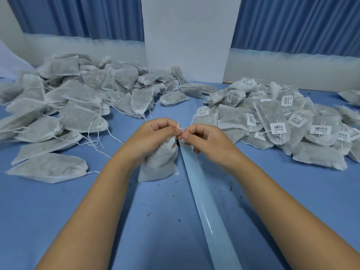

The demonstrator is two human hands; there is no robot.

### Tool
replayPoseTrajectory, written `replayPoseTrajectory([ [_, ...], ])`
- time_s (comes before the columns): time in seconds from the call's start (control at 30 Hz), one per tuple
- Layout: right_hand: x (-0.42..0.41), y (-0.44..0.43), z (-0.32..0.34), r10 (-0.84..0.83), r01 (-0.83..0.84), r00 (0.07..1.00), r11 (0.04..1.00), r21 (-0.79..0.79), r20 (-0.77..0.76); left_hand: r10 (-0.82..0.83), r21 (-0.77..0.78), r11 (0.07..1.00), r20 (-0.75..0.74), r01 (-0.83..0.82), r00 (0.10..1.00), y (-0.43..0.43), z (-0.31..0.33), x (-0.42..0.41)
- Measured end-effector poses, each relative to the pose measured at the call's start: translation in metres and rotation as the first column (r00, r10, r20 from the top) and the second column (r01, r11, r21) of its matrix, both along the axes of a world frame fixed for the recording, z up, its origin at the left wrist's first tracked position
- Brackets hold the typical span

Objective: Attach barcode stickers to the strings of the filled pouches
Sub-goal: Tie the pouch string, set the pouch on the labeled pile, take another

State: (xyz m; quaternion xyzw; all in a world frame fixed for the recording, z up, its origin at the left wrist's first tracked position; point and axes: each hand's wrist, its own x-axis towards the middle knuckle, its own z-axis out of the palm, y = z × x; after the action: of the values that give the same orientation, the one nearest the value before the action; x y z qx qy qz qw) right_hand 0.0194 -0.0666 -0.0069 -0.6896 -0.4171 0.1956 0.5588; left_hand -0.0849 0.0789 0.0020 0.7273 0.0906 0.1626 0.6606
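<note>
Between two hands (153, 137) (206, 142), one pouch (159, 163)

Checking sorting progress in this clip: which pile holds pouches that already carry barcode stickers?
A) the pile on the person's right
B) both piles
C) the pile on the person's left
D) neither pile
A: pouches in the right pile show white barcode stickers; those in the left pile show none. The left hand grips one more pouch, and the right hand pinches its string.
</note>
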Motion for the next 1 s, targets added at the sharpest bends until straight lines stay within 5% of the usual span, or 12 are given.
replayPoseTrajectory([
  [0.13,-0.0039,0.0019,-0.0006,-0.091,0.085,0.985,0.995,0.046,0.146,0.088,0.112,0.990,-0.048,-0.082,0.995,0.0026,-0.0024,0.0024],
  [0.43,-0.0071,0.0015,-0.0018,-0.065,0.048,0.993,0.983,0.176,0.094,0.112,0.164,0.982,-0.117,-0.092,0.987,0.0029,-0.0028,0.0035],
  [0.67,-0.0040,0.0000,-0.0084,-0.016,0.016,0.904,1.000,0.003,0.427,0.169,0.332,0.939,-0.203,-0.095,0.965,0.0066,-0.0017,0.0001],
  [1.0,-0.0014,0.0014,-0.0090,-0.073,0.102,0.922,0.993,-0.057,0.380,0.223,0.502,0.853,-0.102,-0.143,0.970,0.0086,-0.0032,-0.0005],
])
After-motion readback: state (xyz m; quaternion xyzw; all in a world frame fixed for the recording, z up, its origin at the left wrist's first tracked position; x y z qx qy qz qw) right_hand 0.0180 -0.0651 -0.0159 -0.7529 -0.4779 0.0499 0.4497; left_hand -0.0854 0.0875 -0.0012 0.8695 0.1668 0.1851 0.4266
